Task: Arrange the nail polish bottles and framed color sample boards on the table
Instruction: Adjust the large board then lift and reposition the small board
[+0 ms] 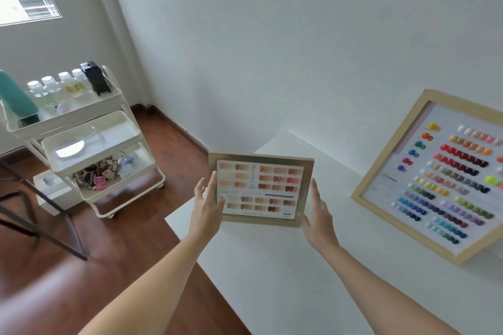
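Head view looks down on a white table [272, 280] set against a wall, with both bare arms reaching forward over its near-left corner. A small frame [260, 189] of peach and brown nail samples stands upright near that corner, its long side running left to right and its face turned toward the person. The left hand [206, 204] lies flat against the frame's left edge with fingers straight, the thumb over the front border; the right hand [317, 215] mirrors it at the right edge, fingers extended upward. Both hands press the sides rather than curl around them, so the frame sits squarely between the palms, straight ahead, neither hand nearer. Whether its bottom edge rests on the table or hovers just above is hard to tell, and any stand behind it is hidden.

A larger frame [432, 179] of many-coloured samples leans against the wall well to the right, its right side cut off by the picture edge. No nail polish bottles can be made out on the table. A white cart [89, 139] with jars stands on the floor to the left.
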Tool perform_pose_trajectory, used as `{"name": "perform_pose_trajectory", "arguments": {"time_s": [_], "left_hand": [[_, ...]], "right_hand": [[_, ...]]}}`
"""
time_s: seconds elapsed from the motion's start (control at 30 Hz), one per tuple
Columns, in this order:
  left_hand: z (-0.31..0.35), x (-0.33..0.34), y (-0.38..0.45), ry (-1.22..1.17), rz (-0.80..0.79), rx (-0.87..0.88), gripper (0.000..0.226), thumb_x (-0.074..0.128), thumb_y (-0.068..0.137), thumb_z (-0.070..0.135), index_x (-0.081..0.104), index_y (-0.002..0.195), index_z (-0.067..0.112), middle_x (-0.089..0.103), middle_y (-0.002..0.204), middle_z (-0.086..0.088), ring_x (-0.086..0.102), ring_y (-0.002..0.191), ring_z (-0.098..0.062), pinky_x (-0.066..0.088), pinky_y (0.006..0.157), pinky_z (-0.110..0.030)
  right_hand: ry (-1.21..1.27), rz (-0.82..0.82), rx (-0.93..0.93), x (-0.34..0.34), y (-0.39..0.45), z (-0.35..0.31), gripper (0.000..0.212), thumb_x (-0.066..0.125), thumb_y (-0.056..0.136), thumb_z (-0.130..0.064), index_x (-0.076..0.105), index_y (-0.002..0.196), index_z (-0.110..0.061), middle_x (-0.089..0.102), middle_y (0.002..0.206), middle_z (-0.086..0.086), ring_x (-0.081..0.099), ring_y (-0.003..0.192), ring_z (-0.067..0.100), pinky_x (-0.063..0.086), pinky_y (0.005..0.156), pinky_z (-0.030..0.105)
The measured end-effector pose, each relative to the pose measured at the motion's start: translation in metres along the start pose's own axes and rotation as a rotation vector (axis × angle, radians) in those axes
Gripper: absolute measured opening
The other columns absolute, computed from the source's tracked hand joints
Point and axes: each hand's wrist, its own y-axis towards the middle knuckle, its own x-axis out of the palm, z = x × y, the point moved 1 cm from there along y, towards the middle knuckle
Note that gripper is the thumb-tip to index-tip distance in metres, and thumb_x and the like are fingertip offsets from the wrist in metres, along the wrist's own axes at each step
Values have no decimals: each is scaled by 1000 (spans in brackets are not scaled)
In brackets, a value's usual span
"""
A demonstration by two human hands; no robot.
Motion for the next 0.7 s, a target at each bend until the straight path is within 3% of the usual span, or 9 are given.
{"name": "perform_pose_trajectory", "arguments": {"time_s": [0.17,0.27,0.43,0.57,0.63,0.7], "left_hand": [[-10,17,16,5,-10,30,75,47,97,10,2,149,42,13,156,-10,31,140,-31,41,104,-52],[-15,23,23,-11,4,37,82,48,95,2,0,148,43,25,150,-12,42,129,-29,47,101,-53],[-23,26,33,-18,51,95,91,52,89,-6,5,146,48,40,125,-10,49,99,-8,49,92,-26],[-27,28,40,-19,71,78,78,47,94,4,13,144,53,40,119,4,47,99,14,40,76,-3],[-26,30,49,-45,63,88,76,44,95,2,16,143,54,41,115,7,46,102,18,42,74,-2],[-21,36,65,-48,42,96,83,44,92,-5,16,143,54,42,114,9,46,101,15,43,84,-12]], "right_hand": [[24,-8,-120,11,21,14,93,57,93,-14,-13,144,-47,44,138,8,45,112,7,47,98,38],[24,-5,-137,17,30,23,92,56,93,-13,-12,146,-45,49,131,7,44,104,2,49,95,36],[27,7,-120,22,39,29,89,52,94,-11,-11,145,-47,48,112,6,50,86,5,55,83,34],[32,3,-116,17,48,35,89,52,93,-13,-11,143,-50,45,107,3,53,79,5,55,78,29],[19,23,-108,12,55,37,93,55,91,-12,-12,144,-50,44,102,0,52,75,4,55,75,28],[17,52,-94,5,63,40,96,58,90,-11,-12,144,-49,45,100,1,53,76,6,56,75,27]]}}
